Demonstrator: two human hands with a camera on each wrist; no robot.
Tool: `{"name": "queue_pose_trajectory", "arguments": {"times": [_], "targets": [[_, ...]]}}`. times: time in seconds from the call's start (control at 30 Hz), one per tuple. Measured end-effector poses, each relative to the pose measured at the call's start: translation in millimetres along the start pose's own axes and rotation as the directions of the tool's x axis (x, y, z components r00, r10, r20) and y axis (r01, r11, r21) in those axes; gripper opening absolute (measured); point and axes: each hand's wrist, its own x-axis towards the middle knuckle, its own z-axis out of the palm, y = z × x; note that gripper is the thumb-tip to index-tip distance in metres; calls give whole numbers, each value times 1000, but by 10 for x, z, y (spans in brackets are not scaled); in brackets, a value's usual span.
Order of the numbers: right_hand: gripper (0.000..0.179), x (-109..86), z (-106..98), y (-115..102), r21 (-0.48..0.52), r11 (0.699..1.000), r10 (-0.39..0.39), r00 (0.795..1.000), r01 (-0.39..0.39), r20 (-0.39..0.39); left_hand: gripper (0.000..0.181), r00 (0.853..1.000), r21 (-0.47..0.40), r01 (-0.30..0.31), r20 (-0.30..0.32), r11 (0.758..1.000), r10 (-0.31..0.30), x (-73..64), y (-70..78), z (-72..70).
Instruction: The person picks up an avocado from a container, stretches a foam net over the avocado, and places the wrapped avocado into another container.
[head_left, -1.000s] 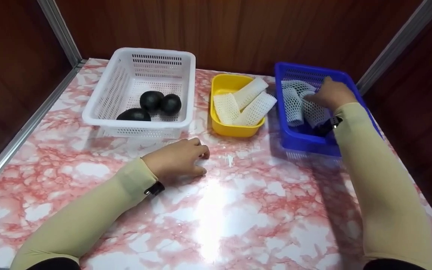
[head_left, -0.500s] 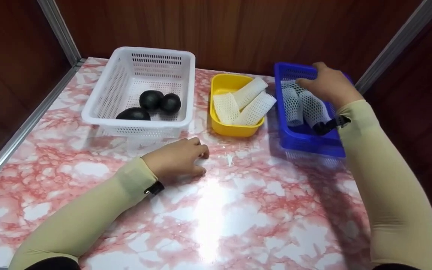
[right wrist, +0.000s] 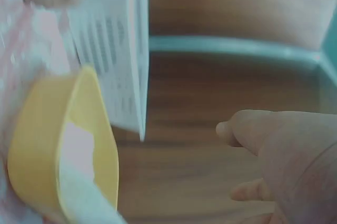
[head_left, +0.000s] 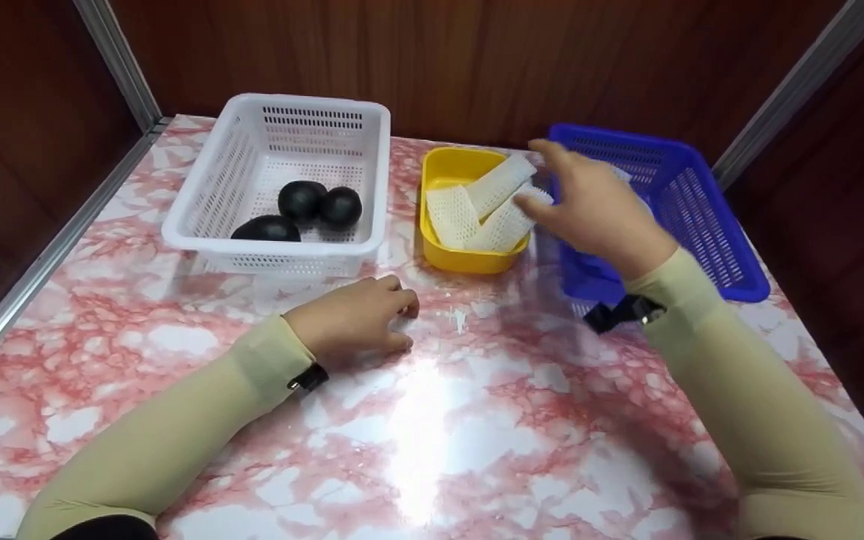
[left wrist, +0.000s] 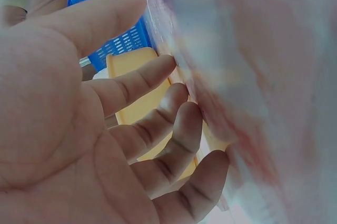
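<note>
Yellow tub [head_left: 468,261] of white mesh sleeves [head_left: 453,216]; right hand [head_left: 603,208] near, outspread; left hand [head_left: 353,316] relaxed.

Beige sleeves [head_left: 762,405] and black wrist cameras [head_left: 604,316] are worn.

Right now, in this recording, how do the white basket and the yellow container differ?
Size: the white basket is clearly larger than the yellow container.
Walls: the white basket's are slotted; the yellow container's look solid.
Contents: the white basket holds three dark rounded objects, while the yellow container holds white mesh sleeves.
Shared: both are open-topped and stand upright on the marbled table.
</note>
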Motion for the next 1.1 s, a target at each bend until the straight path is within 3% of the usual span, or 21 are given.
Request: {"name": "queue_pose_trajectory", "arguments": {"times": [0.2,0.33,0.53,0.8,1.1], "targets": [[86,-228,138,-322,-61,994,-84,996,85,25,42,1000,-4,-13,-21,1000,13,-25,28,0],[79,-380,281,-427,-22,984,-177,984,177,21,44,1000,1,-8,-12,1000,8,-35,37,6],[62,-604,500,-480,10,944,-331,943,331,-32,45,1000,-5,-11,-17,1000,11,-32,29,16],[49,-800,695,-544,8,915,-403,915,403,-5,46,1000,-1,-7,-8,1000,7,-15,17,-5],[36,-884,962,-603,-6,856,-516,856,516,36,46,1000,5,-10,-12,1000,10,-14,23,1]]}}
